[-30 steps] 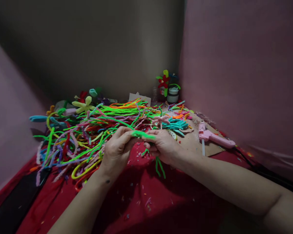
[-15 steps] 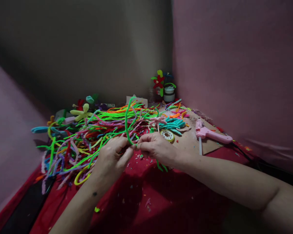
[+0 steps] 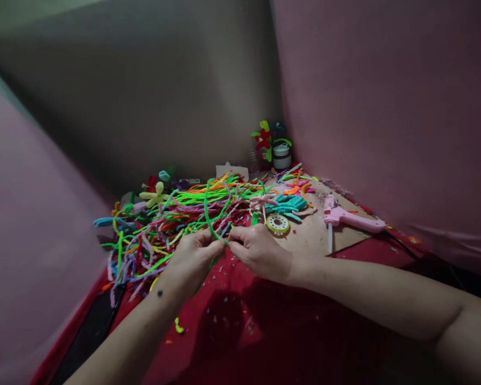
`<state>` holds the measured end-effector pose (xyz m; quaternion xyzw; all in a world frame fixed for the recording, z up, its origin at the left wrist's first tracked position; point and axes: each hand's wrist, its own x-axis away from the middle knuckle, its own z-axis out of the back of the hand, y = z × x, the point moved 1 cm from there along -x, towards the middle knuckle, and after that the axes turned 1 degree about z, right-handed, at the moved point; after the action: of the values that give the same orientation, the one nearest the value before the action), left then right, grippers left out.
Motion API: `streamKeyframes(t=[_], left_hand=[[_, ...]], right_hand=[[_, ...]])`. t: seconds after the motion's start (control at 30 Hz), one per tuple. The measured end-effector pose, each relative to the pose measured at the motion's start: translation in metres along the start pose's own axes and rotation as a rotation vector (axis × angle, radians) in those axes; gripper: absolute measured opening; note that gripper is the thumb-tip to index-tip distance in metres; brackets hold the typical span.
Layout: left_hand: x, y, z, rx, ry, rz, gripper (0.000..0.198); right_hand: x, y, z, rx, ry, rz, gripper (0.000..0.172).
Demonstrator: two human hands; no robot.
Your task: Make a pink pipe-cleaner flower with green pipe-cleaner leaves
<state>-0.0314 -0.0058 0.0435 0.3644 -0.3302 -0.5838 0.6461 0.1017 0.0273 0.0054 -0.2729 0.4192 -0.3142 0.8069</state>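
A green pipe cleaner (image 3: 207, 206) is pinched between my hands above the red cloth (image 3: 216, 347). Its upper part stands up in a curve, and a darker green length hangs below my fingers. My left hand (image 3: 196, 256) grips it between thumb and fingers. Close against it, my right hand (image 3: 258, 251) has its fingertips closed on the same pipe cleaner, their grip partly hidden. Behind the hands spreads a tangled heap of coloured pipe cleaners (image 3: 184, 206). Near my right hand lies a round yellow-rimmed spool (image 3: 278, 224).
A pink glue gun (image 3: 344, 216) with a glue stick rests on a cardboard sheet (image 3: 308, 235) at the right, its cord trailing off. Turquoise pieces (image 3: 286, 206) lie behind the spool. Fuzzy flowers (image 3: 263, 138) stand by a lidded jar (image 3: 281, 156) at the back. Scraps litter the cloth.
The upright curve of the green pipe cleaner has sunk lower, and green now hangs below my left hand. Green ends below my right hand are out of sight. The view has tilted slightly.
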Motion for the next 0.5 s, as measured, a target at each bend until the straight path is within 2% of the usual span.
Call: streamKeyframes(t=[0.1,0.2,0.27,0.33,0.4,0.43,0.5], left_hand=[[0.003,-0.004,-0.001,0.176,0.005,0.152,0.016],[0.010,-0.004,-0.002,0.413,-0.074,0.304,0.018],[0.015,-0.002,-0.002,0.499,-0.132,0.355,0.019],[0.021,0.000,0.000,0.502,-0.155,0.341,0.020],[0.026,-0.001,0.004,0.378,-0.119,0.251,0.023],[0.029,-0.001,0.006,0.245,-0.065,0.169,0.024],[0.034,-0.001,0.013,-0.130,0.095,-0.094,0.020]], right_hand=[[0.006,0.003,-0.006,0.218,0.008,0.154,0.017],[0.013,0.003,-0.010,0.388,-0.003,0.353,0.017],[0.016,0.001,-0.009,0.391,-0.014,0.434,0.018],[0.016,-0.002,-0.005,0.273,-0.005,0.385,0.018],[0.012,-0.005,0.000,0.061,0.003,0.220,0.019],[0.010,-0.007,0.003,-0.063,-0.006,0.128,0.020],[0.006,-0.010,0.008,-0.296,-0.063,-0.029,0.020]])
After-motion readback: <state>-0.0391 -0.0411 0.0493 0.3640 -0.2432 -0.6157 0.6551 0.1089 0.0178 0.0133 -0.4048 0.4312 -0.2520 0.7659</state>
